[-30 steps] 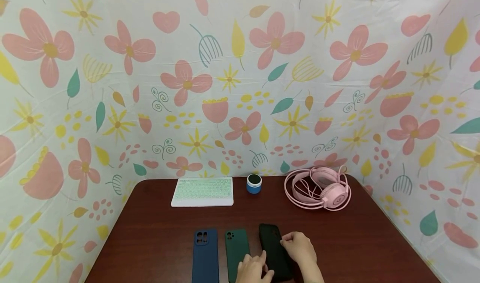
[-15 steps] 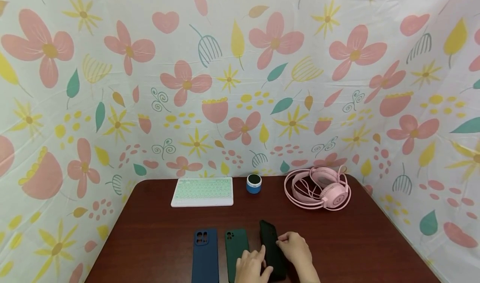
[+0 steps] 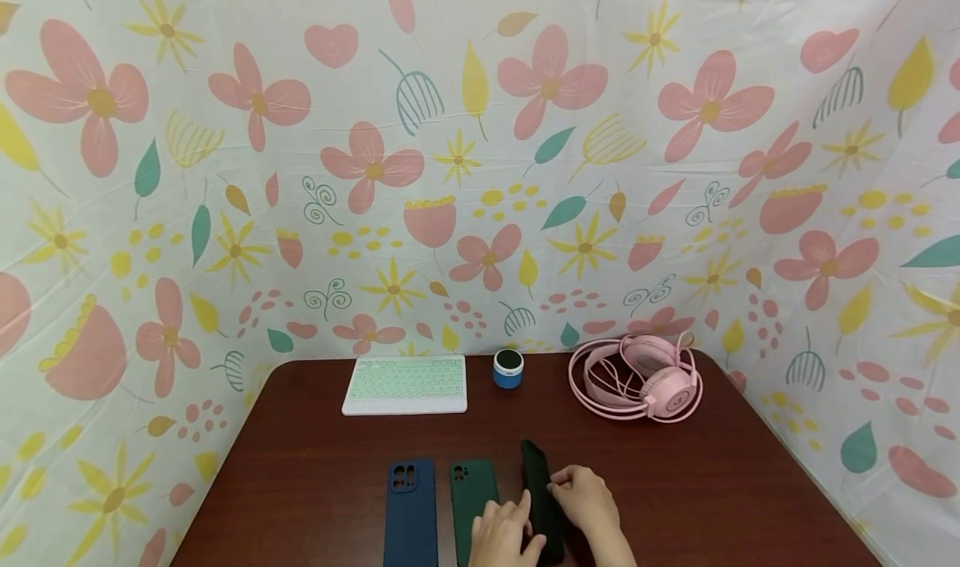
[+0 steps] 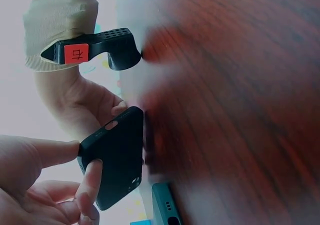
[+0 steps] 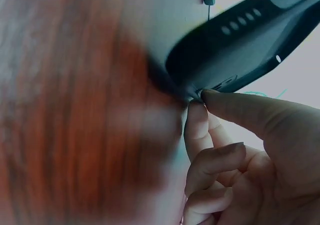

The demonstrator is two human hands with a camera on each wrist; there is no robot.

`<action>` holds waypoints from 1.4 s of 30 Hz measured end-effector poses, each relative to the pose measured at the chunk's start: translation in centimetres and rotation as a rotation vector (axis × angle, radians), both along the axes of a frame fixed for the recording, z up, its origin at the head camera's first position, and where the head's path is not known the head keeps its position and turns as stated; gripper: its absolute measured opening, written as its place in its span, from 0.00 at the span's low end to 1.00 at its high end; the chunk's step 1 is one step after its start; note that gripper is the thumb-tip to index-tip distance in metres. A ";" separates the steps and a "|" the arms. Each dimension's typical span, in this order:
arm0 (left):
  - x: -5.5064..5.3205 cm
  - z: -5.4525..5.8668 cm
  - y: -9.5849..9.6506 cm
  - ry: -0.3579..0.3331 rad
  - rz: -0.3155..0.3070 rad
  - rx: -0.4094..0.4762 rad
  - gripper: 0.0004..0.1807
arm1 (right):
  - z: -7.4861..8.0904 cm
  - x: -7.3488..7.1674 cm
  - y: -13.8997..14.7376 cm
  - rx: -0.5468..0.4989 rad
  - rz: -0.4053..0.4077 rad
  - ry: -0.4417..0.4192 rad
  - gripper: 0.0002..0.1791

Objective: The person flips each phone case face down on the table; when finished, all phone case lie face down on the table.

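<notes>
A black phone case stands tilted over the table, both hands on it. My left hand meets its left side in the head view. In the left wrist view the thumb is at the corner of the case and the index finger lies on its smooth back. My right hand pinches the rim between thumb and forefinger, shown close up in the right wrist view, where the hollow inside of the case shows. A green phone case lies to the left, partly covered by the left hand.
A blue phone case lies farther left. Along the back of the table sit a white keyboard, a small blue speaker and pink headphones. A flowered curtain hangs behind.
The black phone case has tipped up from lying nearly flat and looks narrower in the head view. My right hand has shifted slightly left with its rim; the left hand has hardly moved.
</notes>
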State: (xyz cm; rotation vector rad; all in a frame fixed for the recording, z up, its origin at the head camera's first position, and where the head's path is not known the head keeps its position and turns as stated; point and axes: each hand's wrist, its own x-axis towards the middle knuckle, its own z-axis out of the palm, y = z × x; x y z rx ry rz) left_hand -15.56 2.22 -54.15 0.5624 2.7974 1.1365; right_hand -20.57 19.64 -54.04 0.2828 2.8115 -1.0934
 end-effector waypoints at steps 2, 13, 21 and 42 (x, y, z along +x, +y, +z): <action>-0.1 0.0 0.0 -0.011 -0.003 0.007 0.29 | 0.0 0.0 -0.1 0.001 0.002 0.005 0.06; -0.2 0.3 -0.1 -0.046 -0.008 0.029 0.29 | -0.1 0.0 -0.2 -0.012 0.015 -0.004 0.07; -0.2 0.4 -0.1 -0.038 -0.017 0.041 0.29 | -0.1 0.0 -0.3 -0.010 0.028 0.008 0.08; -0.3 0.6 0.1 -0.030 0.002 0.050 0.28 | 0.5 -0.4 -0.9 -0.038 0.034 -0.035 0.48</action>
